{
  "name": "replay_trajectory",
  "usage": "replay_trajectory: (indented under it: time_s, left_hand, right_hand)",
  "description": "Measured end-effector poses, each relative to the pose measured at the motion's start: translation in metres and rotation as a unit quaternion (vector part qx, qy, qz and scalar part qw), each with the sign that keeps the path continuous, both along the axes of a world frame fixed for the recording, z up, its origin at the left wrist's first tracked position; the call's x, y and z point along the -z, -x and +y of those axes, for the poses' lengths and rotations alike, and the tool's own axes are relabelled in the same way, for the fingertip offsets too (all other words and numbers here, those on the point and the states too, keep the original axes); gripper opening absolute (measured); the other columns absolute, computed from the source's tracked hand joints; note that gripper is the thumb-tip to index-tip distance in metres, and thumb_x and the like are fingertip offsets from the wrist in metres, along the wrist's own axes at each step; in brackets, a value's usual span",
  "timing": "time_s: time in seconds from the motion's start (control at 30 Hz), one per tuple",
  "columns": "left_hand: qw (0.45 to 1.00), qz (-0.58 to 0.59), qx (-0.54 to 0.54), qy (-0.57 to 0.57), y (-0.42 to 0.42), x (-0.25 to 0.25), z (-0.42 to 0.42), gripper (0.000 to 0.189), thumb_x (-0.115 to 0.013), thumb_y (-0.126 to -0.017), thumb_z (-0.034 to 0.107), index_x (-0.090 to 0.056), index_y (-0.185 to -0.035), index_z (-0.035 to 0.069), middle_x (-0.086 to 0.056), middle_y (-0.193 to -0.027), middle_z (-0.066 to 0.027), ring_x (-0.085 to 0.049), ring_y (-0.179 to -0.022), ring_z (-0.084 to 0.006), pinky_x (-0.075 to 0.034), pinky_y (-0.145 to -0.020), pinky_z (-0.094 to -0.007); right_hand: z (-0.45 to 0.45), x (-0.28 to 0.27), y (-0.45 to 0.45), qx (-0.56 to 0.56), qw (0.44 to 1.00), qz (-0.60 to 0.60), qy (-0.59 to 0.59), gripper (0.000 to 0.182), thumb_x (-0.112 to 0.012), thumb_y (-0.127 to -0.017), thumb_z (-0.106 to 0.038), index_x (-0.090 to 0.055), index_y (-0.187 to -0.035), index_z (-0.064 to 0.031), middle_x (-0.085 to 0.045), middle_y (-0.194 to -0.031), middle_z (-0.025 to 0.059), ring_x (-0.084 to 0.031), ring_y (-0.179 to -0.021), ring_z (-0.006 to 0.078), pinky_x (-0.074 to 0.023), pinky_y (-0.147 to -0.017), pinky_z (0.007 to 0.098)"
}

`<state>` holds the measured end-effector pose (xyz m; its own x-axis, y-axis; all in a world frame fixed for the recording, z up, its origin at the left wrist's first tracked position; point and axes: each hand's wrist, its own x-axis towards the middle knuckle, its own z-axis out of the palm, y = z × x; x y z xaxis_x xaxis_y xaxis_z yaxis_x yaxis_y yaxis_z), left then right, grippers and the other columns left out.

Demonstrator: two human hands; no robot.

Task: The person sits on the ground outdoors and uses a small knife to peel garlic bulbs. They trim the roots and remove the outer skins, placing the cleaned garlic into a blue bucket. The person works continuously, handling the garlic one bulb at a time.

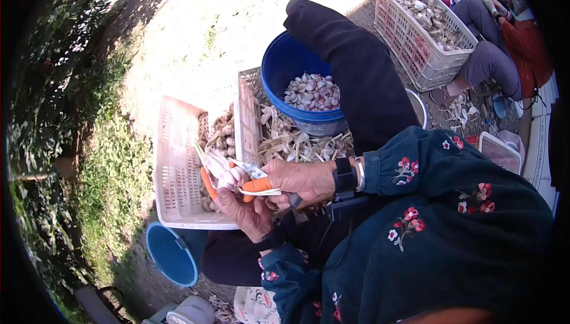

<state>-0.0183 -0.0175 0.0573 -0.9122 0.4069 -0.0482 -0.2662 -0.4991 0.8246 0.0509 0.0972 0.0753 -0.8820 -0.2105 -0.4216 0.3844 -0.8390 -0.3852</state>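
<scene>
My left hand (245, 217) holds a garlic bulb (229, 176) with its dry stem and loose papery skin; an orange cover sits on one finger. My right hand (303, 178) touches the bulb from the other side, an orange cover on its thumb. It grips what looks like a small knife with a patterned blade (250, 169); its grey end shows below the palm. A pale stem strip lies by the right thumb. Beyond the hands is a white plastic crate (178, 163) with garlic bulbs (226, 132). A blue bucket (272, 88) holds many separated cloves (311, 92).
Dry stems and skins (307, 146) lie in a second crate (249, 121) under the bucket. A blue tub (171, 255) stands at lower left, a white lidded bucket (196, 310) below it. A co-worker (490, 65) sits at upper right beside a garlic-filled crate (414, 52).
</scene>
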Motion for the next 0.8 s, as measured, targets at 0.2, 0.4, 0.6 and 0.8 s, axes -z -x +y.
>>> replay_trajectory:
  time_s: [0.2, 0.4, 0.6, 0.8]
  left_hand:
    - [0.996, -0.088, -0.003, -0.012, -0.002, 0.008, -0.003, 0.056, -0.045, -0.096, 0.041, -0.033, -0.140, 0.008, -0.050, -0.128, -0.0100, -0.052, -0.114, -0.0220, -0.042, -0.098, -0.0387]
    - [0.986, -0.151, -0.002, -0.064, 0.004, 0.010, -0.003, 0.050, -0.044, -0.096, 0.040, -0.040, -0.135, 0.008, -0.053, -0.125, -0.0098, -0.055, -0.109, -0.0220, -0.045, -0.094, -0.0379]
    - [0.992, -0.083, -0.006, -0.096, 0.005, 0.004, -0.002, 0.054, -0.046, -0.097, 0.036, -0.030, -0.141, 0.010, -0.054, -0.119, -0.0133, -0.057, -0.100, -0.0219, -0.048, -0.088, -0.0381]
    - [0.998, -0.028, -0.058, 0.016, 0.001, 0.005, -0.001, 0.059, -0.047, -0.096, 0.036, -0.025, -0.143, 0.008, -0.046, -0.130, -0.0132, -0.053, -0.108, -0.0214, -0.047, -0.090, -0.0355]
  right_hand:
    - [-0.001, -0.019, -0.002, 0.013, 0.998, -0.018, 0.054, 0.025, -0.064, -0.089, -0.023, -0.063, -0.099, -0.0006, -0.055, -0.063, -0.0024, -0.045, -0.044, 0.0015, -0.0363, -0.040, 0.0159]
    - [-0.004, 0.003, -0.002, -0.041, 0.995, 0.015, -0.094, 0.023, -0.060, -0.091, -0.025, -0.061, -0.089, -0.0019, -0.057, -0.062, 0.0003, -0.049, -0.044, 0.0023, -0.0371, -0.040, 0.0149]
    - [-0.004, 0.015, 0.005, -0.008, 0.985, -0.010, -0.175, 0.033, -0.056, -0.092, -0.035, -0.060, -0.091, -0.0017, -0.056, -0.068, 0.0001, -0.040, -0.043, 0.0042, -0.0336, -0.037, 0.0216]
    - [-0.012, 0.007, 0.007, -0.016, 0.995, 0.019, -0.096, 0.021, -0.062, -0.090, -0.024, -0.062, -0.091, -0.0034, -0.056, -0.065, -0.0025, -0.043, -0.042, 0.0012, -0.0309, -0.037, 0.0161]
